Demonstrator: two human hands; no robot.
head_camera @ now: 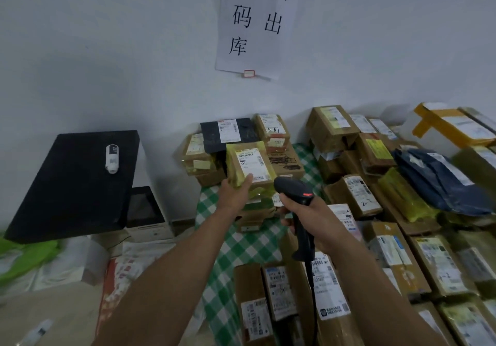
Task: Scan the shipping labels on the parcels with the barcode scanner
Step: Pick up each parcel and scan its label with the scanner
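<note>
My left hand (235,190) grips a small cardboard parcel with yellow tape (248,163), tilted up so that its white shipping label (251,161) faces me. My right hand (308,218) holds a black barcode scanner (294,188) by its handle, just right of and below the parcel, with its head aimed toward the label. A red light shows on top of the scanner. Its black cable hangs down toward me. Many other labelled parcels (357,192) lie on the table.
A green-and-white checked cloth (236,246) covers the table. Parcel stacks (271,131) stand against the white wall; more boxes (268,300) lie near me. To the left sits a black-topped machine (77,182) with a small white device (112,158) on it. A paper sign (255,21) hangs above.
</note>
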